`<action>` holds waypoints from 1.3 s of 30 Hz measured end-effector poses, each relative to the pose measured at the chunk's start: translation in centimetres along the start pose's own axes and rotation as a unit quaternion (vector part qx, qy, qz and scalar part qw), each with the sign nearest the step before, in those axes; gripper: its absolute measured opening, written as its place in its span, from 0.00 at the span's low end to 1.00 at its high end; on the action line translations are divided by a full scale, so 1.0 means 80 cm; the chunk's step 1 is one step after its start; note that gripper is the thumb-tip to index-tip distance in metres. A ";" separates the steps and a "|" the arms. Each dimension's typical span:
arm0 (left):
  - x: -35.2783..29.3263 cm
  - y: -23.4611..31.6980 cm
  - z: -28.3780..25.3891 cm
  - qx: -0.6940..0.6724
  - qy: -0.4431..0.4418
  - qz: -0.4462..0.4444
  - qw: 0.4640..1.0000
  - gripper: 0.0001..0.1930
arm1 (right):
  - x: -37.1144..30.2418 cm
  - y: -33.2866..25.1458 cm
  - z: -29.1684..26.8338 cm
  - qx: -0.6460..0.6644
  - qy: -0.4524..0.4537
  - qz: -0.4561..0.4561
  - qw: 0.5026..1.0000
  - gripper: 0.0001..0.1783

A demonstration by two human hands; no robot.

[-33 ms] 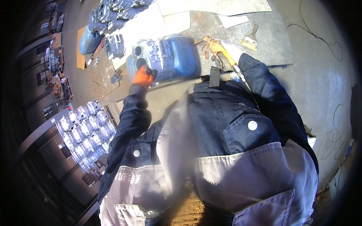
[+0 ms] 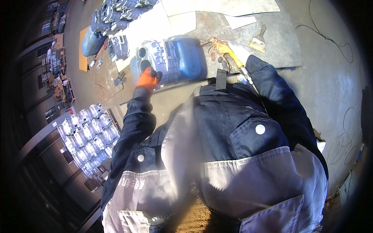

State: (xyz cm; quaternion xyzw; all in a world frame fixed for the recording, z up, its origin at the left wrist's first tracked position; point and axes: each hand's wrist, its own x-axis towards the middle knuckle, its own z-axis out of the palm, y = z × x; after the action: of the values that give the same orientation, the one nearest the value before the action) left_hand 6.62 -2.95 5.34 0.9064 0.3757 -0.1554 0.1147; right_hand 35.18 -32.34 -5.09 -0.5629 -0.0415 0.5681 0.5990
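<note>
My left hand [image 2: 148, 79], in an orange glove, is closed on the lower left edge of a grey metal casting [image 2: 166, 58], next to its round bore. The casting lies at the near edge of the work surface, against a blue plastic container [image 2: 189, 58]. My right hand [image 2: 222, 47] is farther right, just beyond the dark sleeve cuff, and seems wrapped around a yellow air blow gun [image 2: 234, 59]; glare blurs the fingers. A metal connector [image 2: 244, 71] joins the gun to a thin hose running down along my right sleeve.
A flat brush [image 2: 258, 42] lies on the grey work surface [image 2: 279, 42]. Several more castings [image 2: 117, 46] stand at the far left by another blue container [image 2: 91, 42]. A dark glove [image 2: 120, 79] lies left of my left hand. Shiny castings [image 2: 90, 136] are stacked lower left.
</note>
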 end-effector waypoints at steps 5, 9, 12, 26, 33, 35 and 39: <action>-0.003 0.002 -0.001 -0.012 0.008 0.011 1.000 0.22 | 0.021 0.026 -0.007 0.134 -0.045 -0.013 0.990 0.25; -0.003 0.005 -0.001 -0.010 0.011 0.003 1.000 0.21 | 0.056 0.055 -0.022 -0.191 -0.034 -0.051 0.980 0.25; -0.002 0.006 -0.003 -0.009 0.006 0.003 1.000 0.21 | 0.069 0.070 -0.027 0.043 -0.089 -0.042 0.994 0.26; 0.000 0.003 -0.001 -0.032 0.003 0.010 0.999 0.22 | 0.019 0.083 -0.018 -0.065 -0.116 -0.066 0.989 0.28; -0.002 0.003 -0.002 -0.047 -0.010 0.005 0.999 0.23 | -0.005 0.069 -0.021 0.293 -0.219 0.011 0.931 0.22; -0.002 0.004 -0.002 -0.037 -0.002 0.017 0.999 0.22 | -0.020 0.057 -0.023 0.224 -0.118 0.032 0.967 0.22; -0.001 0.003 -0.001 -0.035 0.006 0.013 0.999 0.21 | -0.010 0.057 -0.013 -0.200 -0.133 -0.137 0.961 0.23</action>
State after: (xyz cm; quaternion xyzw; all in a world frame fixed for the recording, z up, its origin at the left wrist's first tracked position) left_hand 6.75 -3.16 5.46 0.9073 0.3702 -0.1352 0.1463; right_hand 32.72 -34.87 -8.30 -0.5798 -0.3098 0.5305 0.5353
